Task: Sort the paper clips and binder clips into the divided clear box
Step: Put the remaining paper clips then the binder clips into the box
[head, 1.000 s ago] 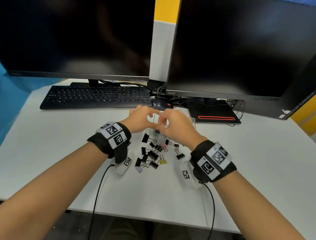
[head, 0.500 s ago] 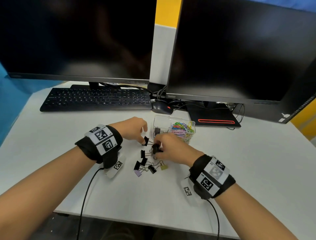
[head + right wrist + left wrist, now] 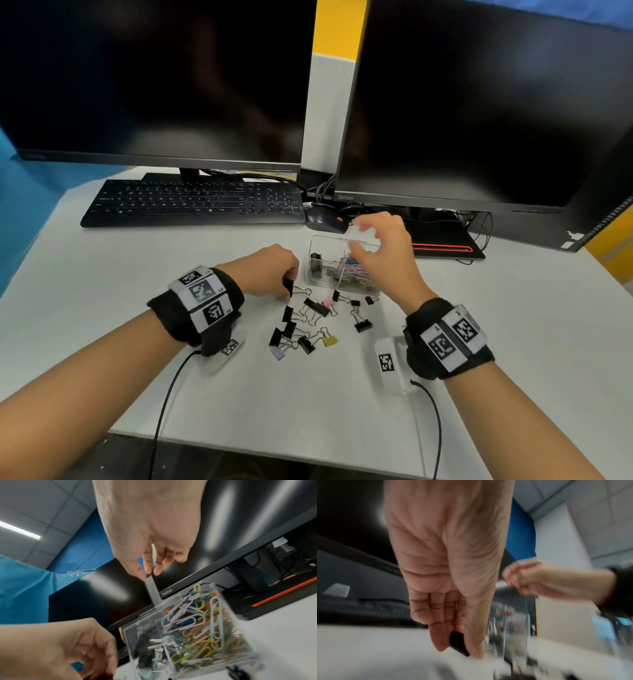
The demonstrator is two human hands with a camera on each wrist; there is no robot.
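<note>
Roughly centred on the white desk (image 3: 513,342), the divided clear box (image 3: 317,246) sits just beyond both hands' fingertips, with bare desk open to the right of it and toward the near edge. Behind it the room is tight: a mouse (image 3: 323,219), a keyboard (image 3: 191,202) and two dark monitors (image 3: 154,78) close off the far side.

Left hand (image 3: 263,270): fingers curled down, thumb and fingers pinching a black binder clip (image 3: 458,643) at the desk surface, just left of the box's near-left corner. The wire handles of that clip (image 3: 301,291) point right, toward the box.

Right hand (image 3: 383,253): raised above the box, over the right compartment. Fingers loosely bent and spread; the right wrist view shows thumb and fingertips (image 3: 157,569) close together with a thin pale sliver between them, too blurred to say whether anything is held.

Left compartment holds black binder clips (image 3: 317,265); right compartment holds a heap of coloured paper clips (image 3: 197,622).

Loose binder clips (image 3: 318,308) lie scattered on the desk just in front of the box, between the two wrists: mostly black, one pink (image 3: 328,303), one yellow (image 3: 330,341), one lilac (image 3: 277,353).

Wrists carry black bands with printed marker tags, cables trailing to the near edge. Blue partition at left, yellow-and-white column between the monitors.
</note>
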